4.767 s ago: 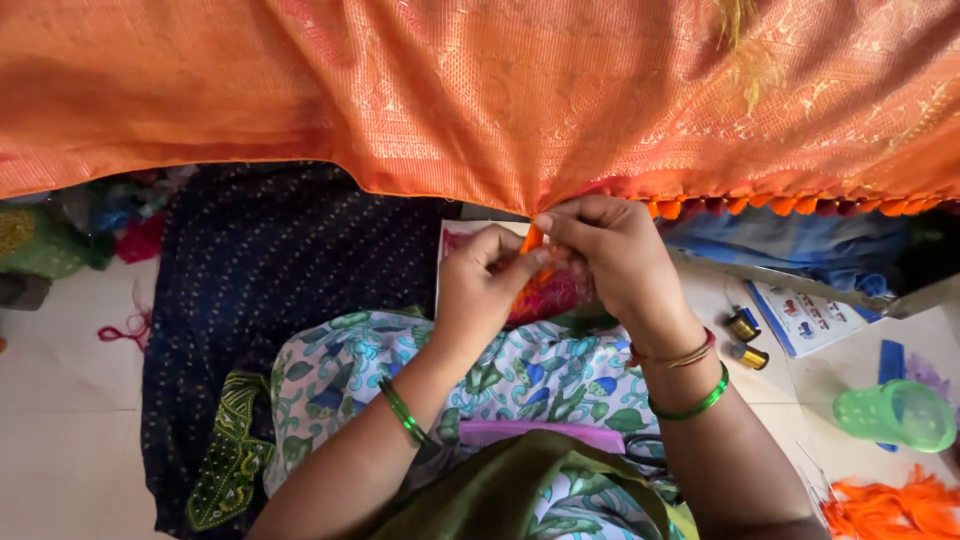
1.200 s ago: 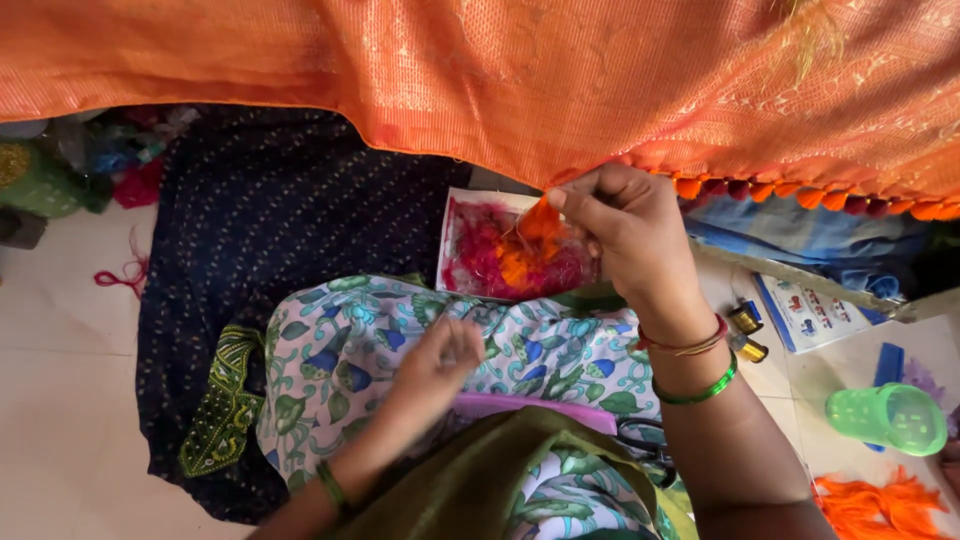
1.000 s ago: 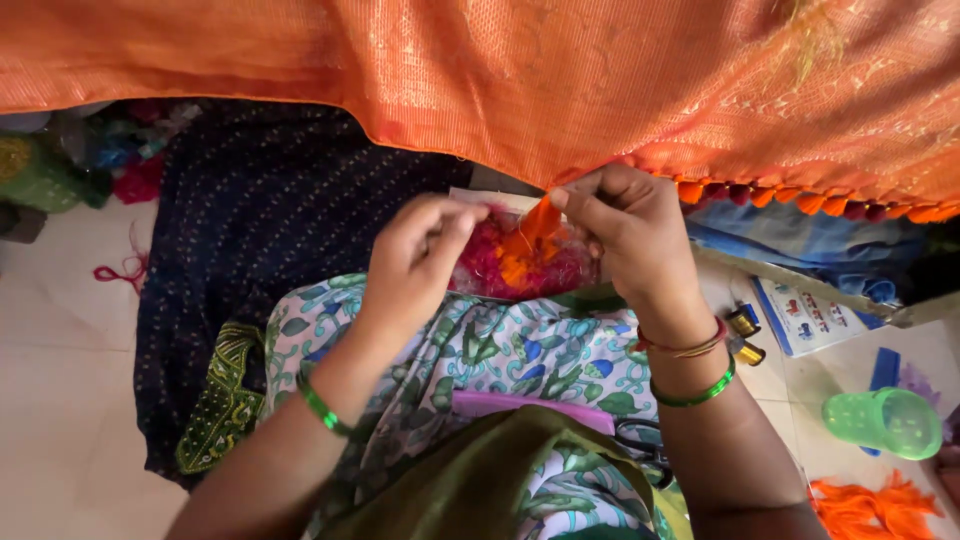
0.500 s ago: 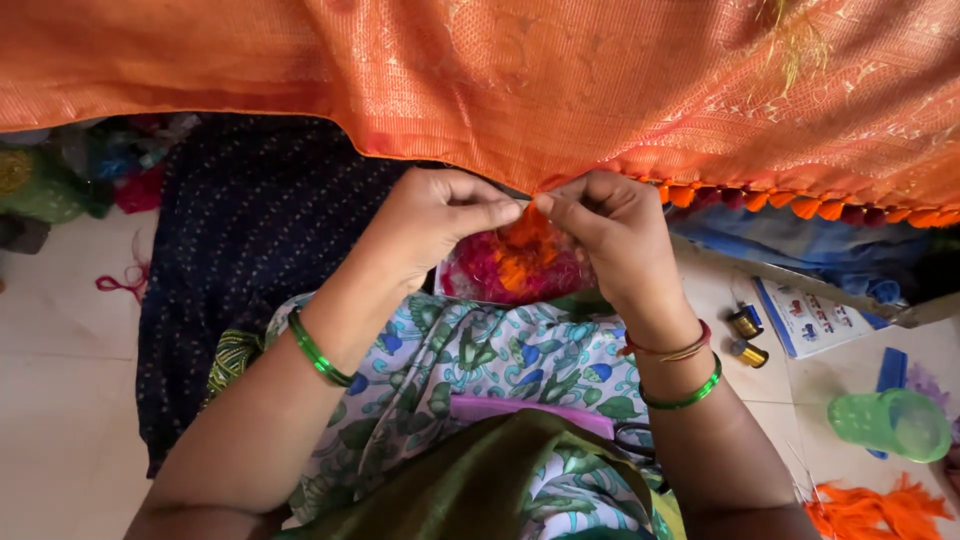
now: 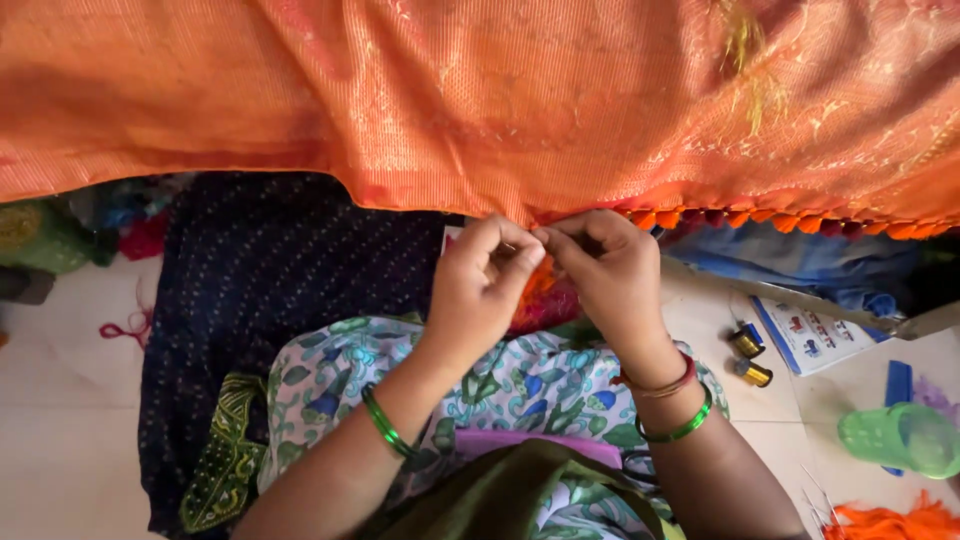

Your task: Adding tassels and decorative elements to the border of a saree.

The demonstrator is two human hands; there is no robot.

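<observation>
At cloth's lower hem, both hands pinching
Left hand [image 5: 480,290] and right hand [image 5: 610,275] closed fingertip to fingertip on orange cloth [image 5: 480,100] edge; green cup [image 5: 900,440] at 4 o'clock

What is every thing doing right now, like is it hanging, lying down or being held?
Orange cloth: hanging across the top, lower edge pinched by both hands.
Left hand: fingertips closed at the cloth's edge.
Right hand: fingertips closed at the same spot.
Orange tassels: dangling in a row along the edge.
Green cup: lying on its side on the floor.
Two gold thread spools: lying on the floor.
Dark blue dotted cloth: spread flat on the floor.
</observation>
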